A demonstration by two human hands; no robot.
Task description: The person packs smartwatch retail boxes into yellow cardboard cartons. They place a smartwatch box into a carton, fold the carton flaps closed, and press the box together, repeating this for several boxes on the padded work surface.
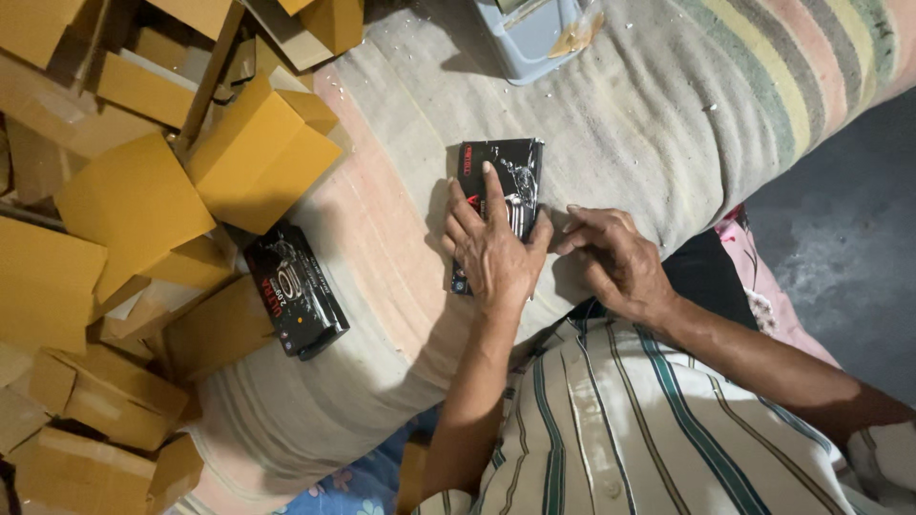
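A flat black printed carton [508, 172] lies on a striped cloth-covered surface [649, 105]. My left hand [491, 250] rests flat on top of it, fingers spread, pressing it down. My right hand [615, 257] lies on the cloth just right of the carton, its fingertips touching the carton's right edge. A second black printed box [294, 289] sits to the left, near the edge of the cloth, apart from both hands.
A heap of plain brown cardboard boxes [143, 191] fills the left side. A grey plastic container [530, 33] stands at the top of the cloth. Dark floor [840, 238] shows at the right.
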